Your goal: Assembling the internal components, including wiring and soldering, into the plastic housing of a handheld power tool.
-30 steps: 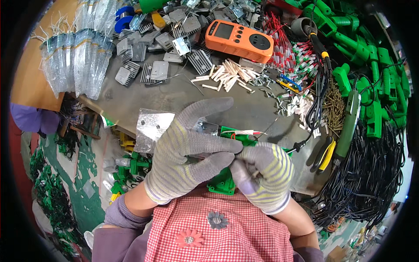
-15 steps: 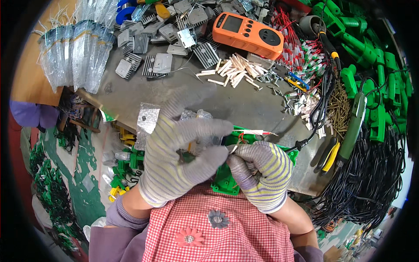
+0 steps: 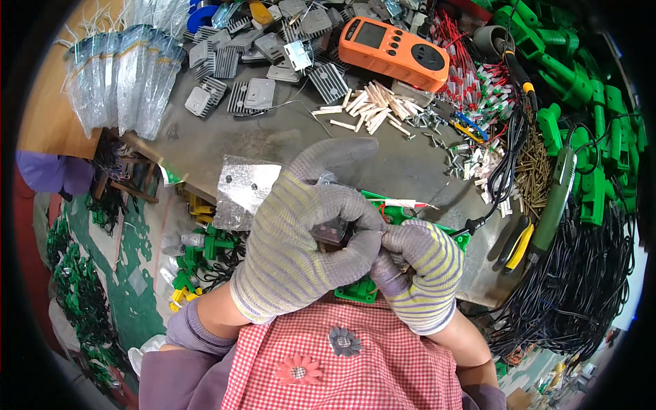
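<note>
Both my hands wear striped, grey-palmed gloves and meet over a green plastic housing (image 3: 358,291) close to my apron. My left hand (image 3: 311,236) pinches thumb and forefinger together, its upper fingers stretched out to the right. Fingertip to fingertip with it, my right hand (image 3: 420,270) is closed in a pinch too. Whatever thin piece lies between the fingertips is hidden. Just beyond the right hand, a white sleeve (image 3: 400,203) with a red wire end lies across the housing's far edge. A clear plastic bag (image 3: 239,195) rests beside my left hand.
An orange meter (image 3: 394,53) stands behind white tubes (image 3: 376,106) and loose screws. Grey heat sinks (image 3: 328,83) are heaped at the back. On the right are a soldering iron (image 3: 526,87), a green-handled tool (image 3: 553,205), yellow-black cutters (image 3: 514,244), green housings and black cables (image 3: 567,273).
My left hand has shifted right, and its thumb and forefinger have closed together against my right fingertips. The thin wire end seen at the right fingers earlier is now covered.
</note>
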Available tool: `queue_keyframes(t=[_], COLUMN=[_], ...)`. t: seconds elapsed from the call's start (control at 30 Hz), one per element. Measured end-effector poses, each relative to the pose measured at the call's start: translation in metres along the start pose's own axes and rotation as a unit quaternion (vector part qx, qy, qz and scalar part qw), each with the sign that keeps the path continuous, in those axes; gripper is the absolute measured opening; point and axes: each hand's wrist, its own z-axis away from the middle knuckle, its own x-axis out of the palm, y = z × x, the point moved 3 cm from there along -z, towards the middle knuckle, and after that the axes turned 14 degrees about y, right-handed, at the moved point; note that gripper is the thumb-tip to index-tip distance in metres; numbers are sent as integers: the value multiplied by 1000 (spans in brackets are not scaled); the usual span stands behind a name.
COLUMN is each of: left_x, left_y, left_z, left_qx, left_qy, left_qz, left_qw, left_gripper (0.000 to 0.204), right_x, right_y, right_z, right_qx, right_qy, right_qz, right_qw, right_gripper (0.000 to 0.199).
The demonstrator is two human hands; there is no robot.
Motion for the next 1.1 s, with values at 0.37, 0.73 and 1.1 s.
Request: queue_keyframes(t=[0.37,0.73,1.1], left_x=[7,9,13], left_y=[13,5,7], left_z=[-18,-17,-14], left_qx=[104,180,137], left_qy=[-128,-128,-102], left_qz=[-94,-72,-102], left_qw=[982,973,980], left_gripper=[12,14,19], right_x=[-36,-50,-54], right_y=[-16,7,0], right_z=[-17,-3,-6], right_qx=[-146,51,111], right_qy=[-113,60,-35], right_qz=[192,-35,-47], right_qw=[964,996,992], right_gripper=[17,20,18])
